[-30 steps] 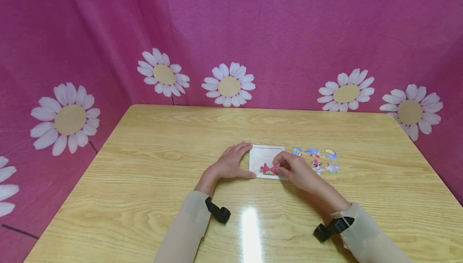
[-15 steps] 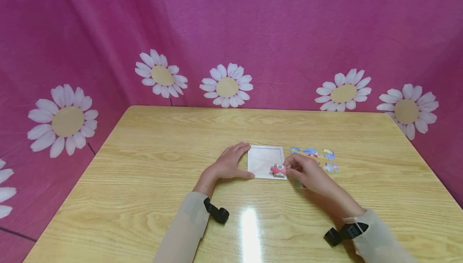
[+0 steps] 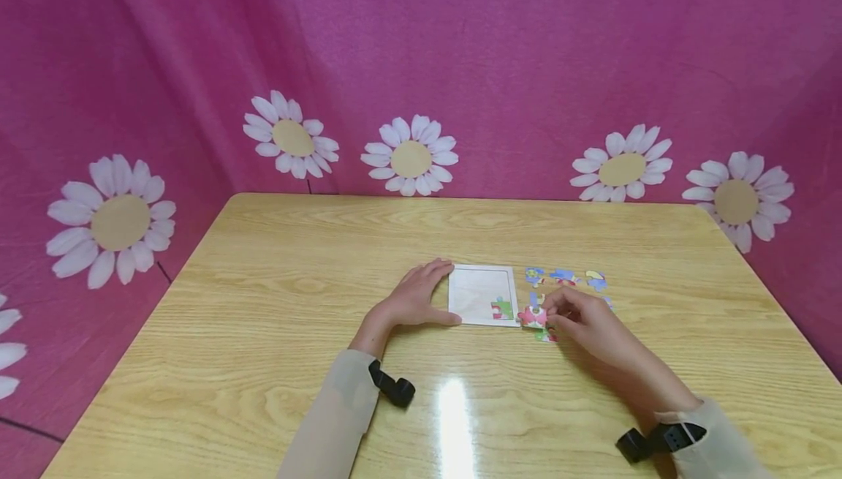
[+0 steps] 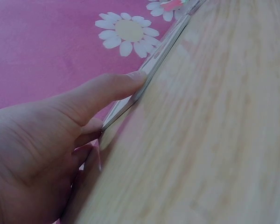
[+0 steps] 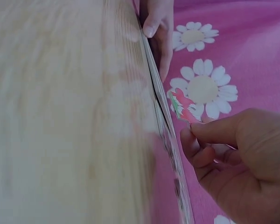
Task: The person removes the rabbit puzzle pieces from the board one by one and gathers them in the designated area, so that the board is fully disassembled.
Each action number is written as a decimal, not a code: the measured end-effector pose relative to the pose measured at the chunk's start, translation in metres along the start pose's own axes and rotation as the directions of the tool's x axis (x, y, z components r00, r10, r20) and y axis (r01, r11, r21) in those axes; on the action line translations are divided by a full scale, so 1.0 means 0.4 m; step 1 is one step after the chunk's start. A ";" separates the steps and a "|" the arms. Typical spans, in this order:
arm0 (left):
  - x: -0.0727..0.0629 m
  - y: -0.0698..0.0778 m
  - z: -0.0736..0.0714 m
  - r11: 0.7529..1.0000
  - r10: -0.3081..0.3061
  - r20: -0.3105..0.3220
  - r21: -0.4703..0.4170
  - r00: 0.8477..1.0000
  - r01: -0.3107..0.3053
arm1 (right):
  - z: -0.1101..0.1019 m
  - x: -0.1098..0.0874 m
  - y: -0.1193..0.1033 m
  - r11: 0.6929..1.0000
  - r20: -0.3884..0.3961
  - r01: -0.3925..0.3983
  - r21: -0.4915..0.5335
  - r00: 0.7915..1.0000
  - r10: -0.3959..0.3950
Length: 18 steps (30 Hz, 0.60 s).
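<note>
A white square puzzle tray lies on the table, a green and red puzzle piece sitting in its lower right corner. My left hand rests along the tray's left side, fingers spread, thumb at the near corner. In the left wrist view, the thumb lies on the tray's edge. Just right of the tray, my right hand pinches a pink-red puzzle piece between thumb and fingertips. The right wrist view shows that pink-red piece raised above the table surface.
Several loose puzzle pieces, among them a blue one and a yellow and blue one, lie right of the tray. A green and red piece is partly below the held piece. A pink flowered cloth hangs behind the wooden table.
My right hand has carried the pink-red piece from over the tray to its right, uncovering the green and red piece in the tray's corner. The left hand stays at the tray's side.
</note>
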<state>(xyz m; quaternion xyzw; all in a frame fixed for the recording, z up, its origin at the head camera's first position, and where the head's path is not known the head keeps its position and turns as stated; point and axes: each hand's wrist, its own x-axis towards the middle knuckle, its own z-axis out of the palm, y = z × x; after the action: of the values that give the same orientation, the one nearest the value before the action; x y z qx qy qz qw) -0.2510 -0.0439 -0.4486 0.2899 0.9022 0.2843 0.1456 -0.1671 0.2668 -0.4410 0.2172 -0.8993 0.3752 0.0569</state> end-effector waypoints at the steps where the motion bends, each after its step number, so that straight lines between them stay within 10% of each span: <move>1: 0.000 0.000 0.000 1.000 -0.002 -0.001 0.000 1.000 0.002 | -0.004 -0.005 0.002 1.000 -0.006 0.006 -0.009 1.000 -0.006; 18: -0.001 0.001 0.001 1.000 -0.013 0.004 -0.013 1.000 0.013 | -0.056 -0.062 0.036 0.998 -0.042 -0.009 -0.065 0.999 0.007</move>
<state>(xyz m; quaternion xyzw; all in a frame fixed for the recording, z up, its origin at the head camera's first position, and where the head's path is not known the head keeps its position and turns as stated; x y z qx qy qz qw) -0.2505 -0.0436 -0.4485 0.2834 0.9020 0.2887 0.1510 -0.1523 0.3001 -0.4409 0.2038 -0.9106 0.3502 0.0811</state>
